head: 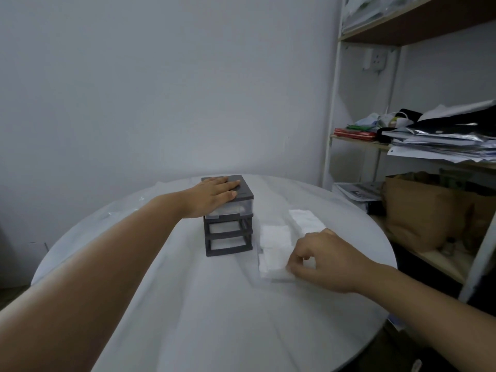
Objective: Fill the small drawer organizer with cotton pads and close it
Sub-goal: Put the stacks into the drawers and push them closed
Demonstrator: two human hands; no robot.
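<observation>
A small dark grey drawer organizer (228, 232) stands on the round white table (188, 304). Its top clear drawer is pushed in; the two lower slots look empty of drawers. My left hand (214, 193) lies flat on the organizer's lid, fingers straight. To the right of the organizer lie white cotton pads: a near stack (273, 248) in what looks like a clear tray, and a farther strip (306, 220). My right hand (319, 260) is at the near stack's front right corner, fingers curled and pinching the edge of a pad.
A shelving rack (332, 130) stands at the right with piled papers (440, 143), a red packet and a brown paper bag (426, 210) lower down. A plain wall lies behind the table. A wall socket (374, 60) sits high up.
</observation>
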